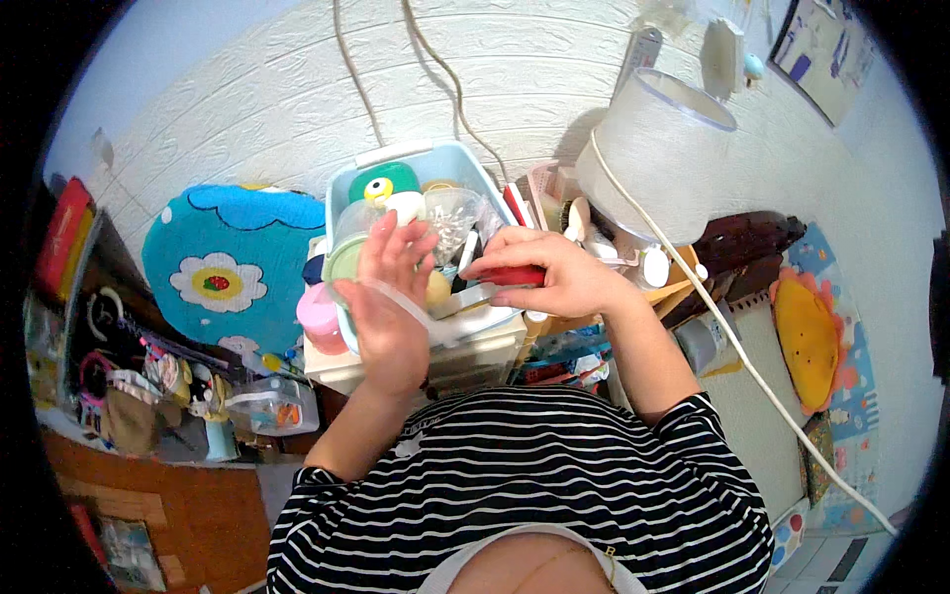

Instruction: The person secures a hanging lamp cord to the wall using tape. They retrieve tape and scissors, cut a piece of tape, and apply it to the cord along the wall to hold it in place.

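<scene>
A light-blue plastic basket [456, 156] with white handles sits before me on a white cabinet [460, 364]. My right hand [568, 271] is over its right front side, fingers curled around a red object [512, 276]. At the left front, my left hand [393, 312] is raised with its fingers apart. A translucent strip or rim [397, 297] crosses its palm; whether the hand grips it is unclear. Inside the basket are a green container with an eye design [386, 180], a clear cup of cotton swabs [450, 215] and a pale-green round lid or jar [345, 260].
A pink jar [323, 315] stands left of the basket. To the right are a pink basket [545, 193], a hairbrush [575, 217] and a lamp with a white shade [653, 156]. A white cable [712, 304] runs down the right side. Crowded shelves [156, 386] stand at left.
</scene>
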`<state>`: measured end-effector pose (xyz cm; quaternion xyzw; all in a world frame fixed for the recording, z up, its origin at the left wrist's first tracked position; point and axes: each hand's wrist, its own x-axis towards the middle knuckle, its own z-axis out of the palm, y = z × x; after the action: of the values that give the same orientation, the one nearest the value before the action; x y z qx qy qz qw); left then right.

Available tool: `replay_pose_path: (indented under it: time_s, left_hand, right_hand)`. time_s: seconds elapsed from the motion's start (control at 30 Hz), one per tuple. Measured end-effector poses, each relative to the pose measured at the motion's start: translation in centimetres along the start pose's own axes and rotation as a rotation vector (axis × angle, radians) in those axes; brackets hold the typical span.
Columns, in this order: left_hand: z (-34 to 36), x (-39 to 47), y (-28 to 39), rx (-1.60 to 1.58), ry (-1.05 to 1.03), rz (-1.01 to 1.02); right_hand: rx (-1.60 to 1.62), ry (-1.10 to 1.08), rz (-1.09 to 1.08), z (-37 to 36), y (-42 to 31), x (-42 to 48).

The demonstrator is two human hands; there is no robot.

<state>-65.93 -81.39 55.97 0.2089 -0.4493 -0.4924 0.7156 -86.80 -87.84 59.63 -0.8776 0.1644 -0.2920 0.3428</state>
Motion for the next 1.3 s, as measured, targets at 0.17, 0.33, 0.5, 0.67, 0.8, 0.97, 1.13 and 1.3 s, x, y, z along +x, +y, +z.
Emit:
replay_pose_path:
  time_s: [0.17,0.33,0.5,0.67,0.8,0.97,1.13,1.3]
  left_hand:
    - [1.0,-0.5,0.3,-0.087,0.065,-0.135]
    - [0.7,-0.5,-0.1,-0.122,0.076,-0.179]
    - [1.0,-0.3,0.0,-0.093,0.116,-0.209]
    - [1.1,-0.1,0.2,-0.107,0.085,-0.226]
    - [1.0,0.0,0.1,-0.110,0.081,-0.229]
    - [1.2,-0.1,0.2,-0.115,0.131,-0.224]
    - [1.3,0.0,0.1,-0.118,0.129,-0.233]
    - [1.2,0.0,0.1,-0.112,0.125,-0.234]
  right_hand:
    - [-0.021,-0.038,-0.028,-0.3,-0.1,0.7]
    - [-0.043,-0.020,-0.045,-0.5,0.2,0.6]
    - [-0.179,-0.178,0.016,-1.7,-1.4,1.7]
    - [-0.225,-0.241,-0.019,-2.1,-1.2,1.8]
    - [-0.087,-0.161,-0.044,-2.0,-0.5,1.1]
    - [-0.185,-0.225,-0.121,-2.5,-1.1,1.5]
    - [-0.317,-0.291,-0.096,-3.0,-1.0,2.1]
    - [-0.420,-0.374,-0.018,-2.7,-1.6,3.3]
